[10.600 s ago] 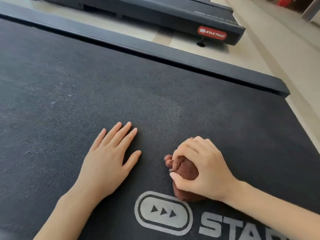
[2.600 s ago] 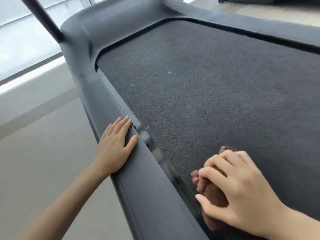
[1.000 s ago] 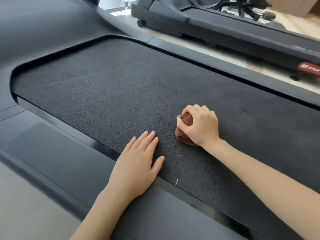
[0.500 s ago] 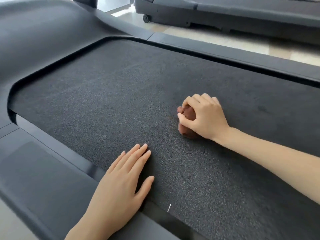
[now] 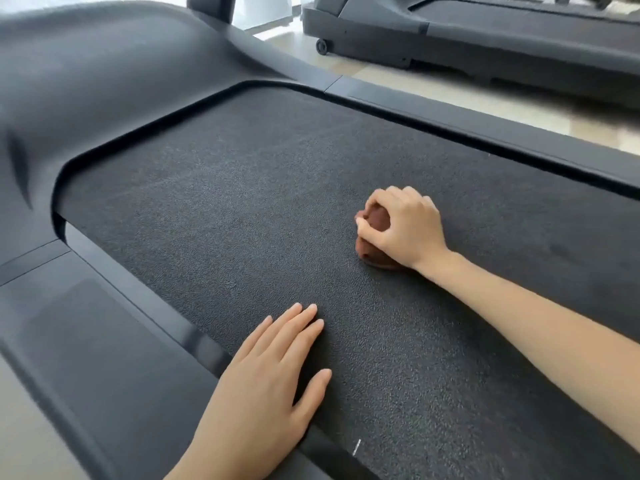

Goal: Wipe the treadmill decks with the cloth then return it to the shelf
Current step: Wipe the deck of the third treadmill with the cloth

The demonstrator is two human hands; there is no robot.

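The black textured treadmill belt (image 5: 242,202) fills most of the head view. A bunched brown cloth (image 5: 375,237) lies pressed on the belt right of centre. My right hand (image 5: 405,230) grips it, fingers and thumb curled round the wad, and covers most of it. My left hand (image 5: 270,382) rests flat with straight fingers at the belt's near edge, its palm over the dark side rail (image 5: 138,341).
The treadmill's moulded front hood (image 5: 104,81) rises at the upper left. The far side rail (image 5: 485,129) borders the belt. A second treadmill (image 5: 485,39) stands across a strip of pale floor (image 5: 398,84) at the top right.
Over the last second my right hand has slid the cloth a little farther across the belt. My left hand has stayed flat at the belt's near edge. The view has shifted slightly.
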